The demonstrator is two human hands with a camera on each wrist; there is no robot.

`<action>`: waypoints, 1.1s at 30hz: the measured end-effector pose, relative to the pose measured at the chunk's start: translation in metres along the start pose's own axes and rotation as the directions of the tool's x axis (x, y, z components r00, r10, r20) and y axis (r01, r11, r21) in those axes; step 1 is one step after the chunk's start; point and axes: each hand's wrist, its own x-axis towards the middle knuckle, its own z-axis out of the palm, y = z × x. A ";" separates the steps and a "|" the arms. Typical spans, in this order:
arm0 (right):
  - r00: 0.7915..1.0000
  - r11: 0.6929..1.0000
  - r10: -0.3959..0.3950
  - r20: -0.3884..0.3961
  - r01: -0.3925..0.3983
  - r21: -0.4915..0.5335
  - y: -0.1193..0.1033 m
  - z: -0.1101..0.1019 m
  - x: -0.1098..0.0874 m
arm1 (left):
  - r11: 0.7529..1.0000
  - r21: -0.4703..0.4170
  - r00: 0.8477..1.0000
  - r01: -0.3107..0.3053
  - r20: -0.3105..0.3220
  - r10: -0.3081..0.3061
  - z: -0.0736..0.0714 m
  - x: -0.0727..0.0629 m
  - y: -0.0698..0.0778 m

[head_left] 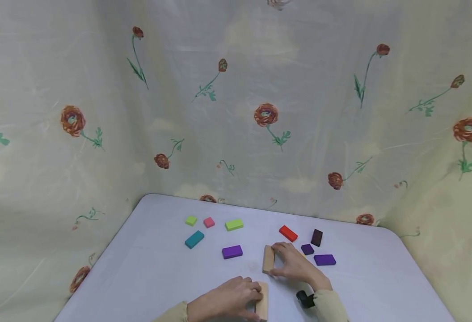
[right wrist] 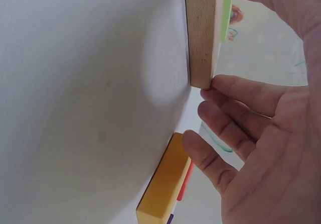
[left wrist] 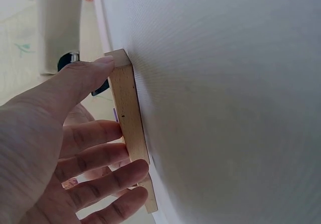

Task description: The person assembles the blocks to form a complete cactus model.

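Observation:
Two plain wooden blocks lie on the table near its front. My left hand (head_left: pixel 233 296) holds the nearer wooden block (head_left: pixel 262 302) from its left side. In the left wrist view its thumb presses one end of that block (left wrist: pixel 129 116), and the fingers reach along the side. Farther back, my right hand (head_left: pixel 295 264) pinches the other wooden block (head_left: pixel 268 259) lengthwise. The right wrist view shows this block (right wrist: pixel 201 35) between thumb and index finger, the other fingers apart from it. A yellow block (right wrist: pixel 165 181) lies beside those fingers, mostly hidden by the hand in the head view.
Beyond the hands, a purple block (head_left: pixel 232 252), a teal block (head_left: pixel 194 239), a lime block (head_left: pixel 234 224) and small lime and pink pieces lie leftward. Red (head_left: pixel 288 233), dark brown (head_left: pixel 317 237) and purple (head_left: pixel 325 260) blocks lie rightward. Flowered cloth (head_left: pixel 236 134) encloses the table (head_left: pixel 147 268).

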 end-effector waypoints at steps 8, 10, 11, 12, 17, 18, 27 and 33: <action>0.999 0.999 -0.037 -0.005 0.037 -0.011 -0.001 0.004 0.003 | 1.000 -0.003 1.000 -0.006 0.003 0.006 0.001 0.001 0.000; 0.999 0.999 -0.046 0.004 0.046 -0.001 -0.003 0.004 0.003 | 1.000 -0.004 1.000 0.000 0.010 0.000 0.001 0.001 0.000; 0.999 0.999 -0.053 0.009 0.053 0.000 -0.003 0.005 0.003 | 1.000 -0.006 1.000 0.004 0.015 -0.004 0.001 0.001 0.000; 0.998 0.998 -0.062 0.012 0.062 0.004 -0.004 0.005 0.003 | 1.000 -0.007 1.000 0.010 0.021 -0.010 0.001 0.002 0.001; 0.996 0.997 -0.081 0.031 0.082 -0.007 -0.007 0.004 0.001 | 1.000 0.009 0.999 0.017 0.037 -0.018 0.001 0.002 0.003; 0.996 0.997 -0.082 0.034 0.082 -0.003 -0.007 0.003 0.000 | 1.000 0.012 0.999 0.015 0.038 -0.016 0.000 0.002 0.003; 0.993 0.996 -0.087 0.077 0.086 0.013 -0.014 0.003 -0.005 | 1.000 -0.024 0.999 0.020 0.039 -0.019 0.000 0.001 0.001; 0.991 0.994 -0.105 0.078 0.105 0.006 -0.015 0.003 -0.009 | 0.999 -0.043 0.999 0.030 0.041 -0.028 -0.001 0.001 0.000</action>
